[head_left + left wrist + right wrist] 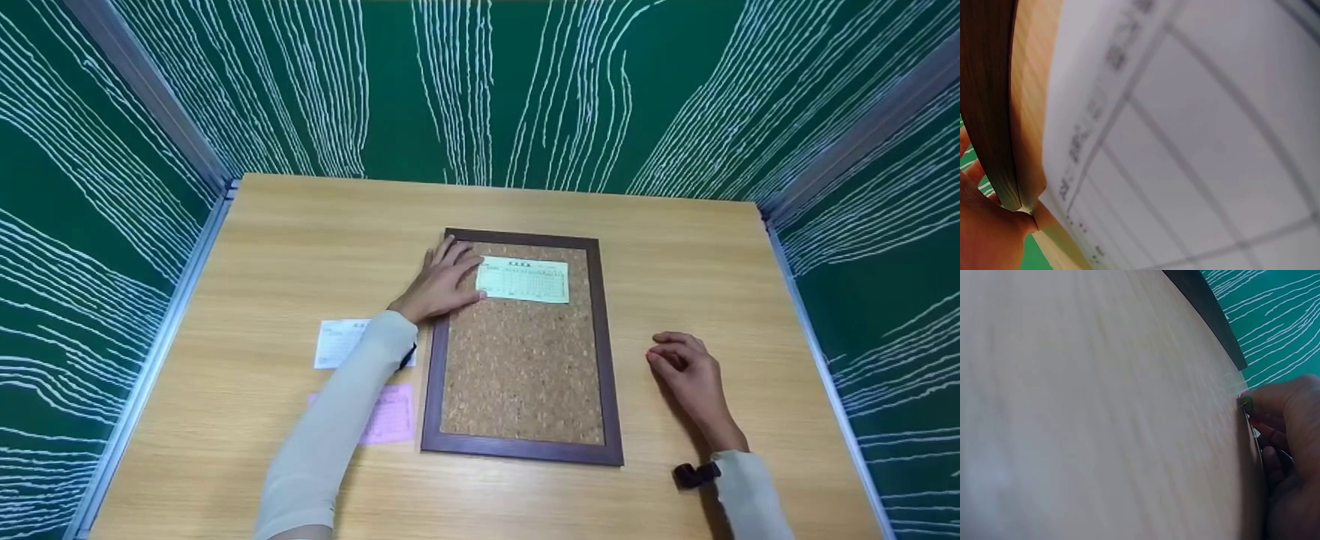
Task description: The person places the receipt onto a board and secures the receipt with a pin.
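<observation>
A framed cork board (pixel 521 375) lies on the table. On its upper part is a printed pale green slip (pixel 523 280). My left hand (pixel 439 285) reaches over the board's left frame, fingers spread, thumb and fingertips at the slip's left edge. Off the board's right side, my right hand (pixel 690 375) is low over the table with thumb and fingers curled together. In the right wrist view its fingertips pinch small pushpins: a green one (pixel 1246 403) shows most plainly, with bits of red and white beside it.
Left of the board lie a white printed slip (pixel 337 345) and a pink one (pixel 394 416), both partly under my left sleeve. Green panels (pixel 390 90) with white wavy lines close in the wooden table (pixel 337 247) at the back and sides.
</observation>
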The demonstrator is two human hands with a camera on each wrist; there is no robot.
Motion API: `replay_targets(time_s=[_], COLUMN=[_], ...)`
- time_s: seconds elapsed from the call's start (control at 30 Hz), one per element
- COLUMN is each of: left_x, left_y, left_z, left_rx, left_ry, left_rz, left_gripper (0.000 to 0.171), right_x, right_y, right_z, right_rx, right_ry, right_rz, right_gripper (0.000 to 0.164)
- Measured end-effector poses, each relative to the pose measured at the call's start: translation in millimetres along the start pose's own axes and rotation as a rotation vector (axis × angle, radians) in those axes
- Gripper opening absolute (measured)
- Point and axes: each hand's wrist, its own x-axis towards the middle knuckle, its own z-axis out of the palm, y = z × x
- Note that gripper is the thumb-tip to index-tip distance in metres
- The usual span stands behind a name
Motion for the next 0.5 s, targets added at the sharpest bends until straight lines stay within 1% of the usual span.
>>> replay_targets(time_s=[0.23, 0.5], left_x=[0.9, 2.1], left_y=[-1.8, -4.1], left_z=[0.1, 2.2], left_rx=[-0.002, -0.010], left_ry=[0.000, -0.005], left_rz=[0.005, 0.001], left_gripper=[0.076, 0.078], right_x=[0.7, 1.5], right_y=[-1.5, -3.4], right_z=[0.4, 0.4], right_rx=[0.020, 0.016], right_ry=[-0.004, 0.006], right_rz=[0.004, 0.023], right_gripper=[0.006, 0.007])
